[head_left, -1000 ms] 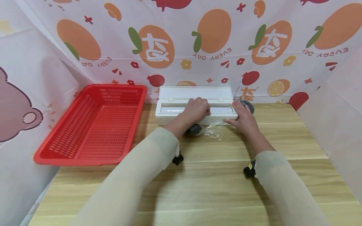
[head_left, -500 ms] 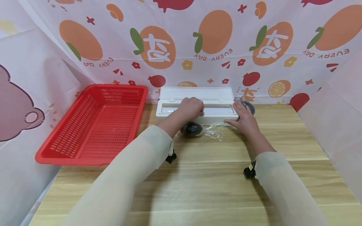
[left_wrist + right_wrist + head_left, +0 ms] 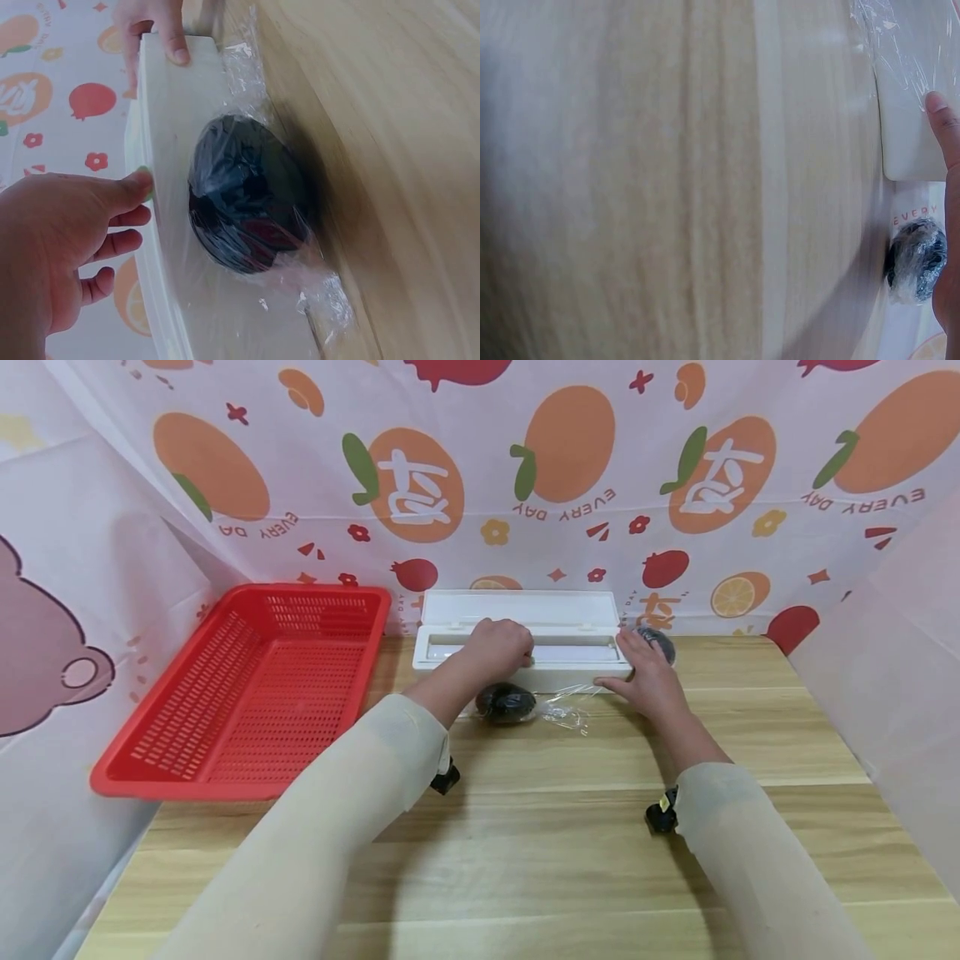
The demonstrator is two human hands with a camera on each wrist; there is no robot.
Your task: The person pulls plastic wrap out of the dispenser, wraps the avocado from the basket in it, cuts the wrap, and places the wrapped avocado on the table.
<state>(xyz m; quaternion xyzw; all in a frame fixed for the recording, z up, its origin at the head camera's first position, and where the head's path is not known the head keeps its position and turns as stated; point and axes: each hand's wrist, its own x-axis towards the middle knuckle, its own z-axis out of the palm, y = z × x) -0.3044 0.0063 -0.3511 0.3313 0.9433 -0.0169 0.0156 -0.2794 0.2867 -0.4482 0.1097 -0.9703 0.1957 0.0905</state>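
A white cling film dispenser (image 3: 551,678) with its lid up stands at the back of the table, a white roll inside. My left hand (image 3: 495,650) is at its front edge; thumb and forefinger pinch a small green slider (image 3: 148,182), the other fingers loosely curled. At the right end my right hand (image 3: 651,681) holds the dispenser, thumb on the front face, fingers over the top. In front lies a dark, glossy oval thing (image 3: 247,191) covered by clear film (image 3: 326,300), its kind hidden by the wrap. Film also runs up to the right thumb.
A red plastic basket (image 3: 367,652) stands at the left. Behind the right hand sits another dark round thing (image 3: 917,259) wrapped in film. A patterned curtain (image 3: 495,460) rises right behind the dispenser, above the wooden table (image 3: 562,860).
My left hand has moved left along the dispenser's front edge, slowing over the last half second. More of the dark oval thing shows beside the wrist. The right hand stays in place.
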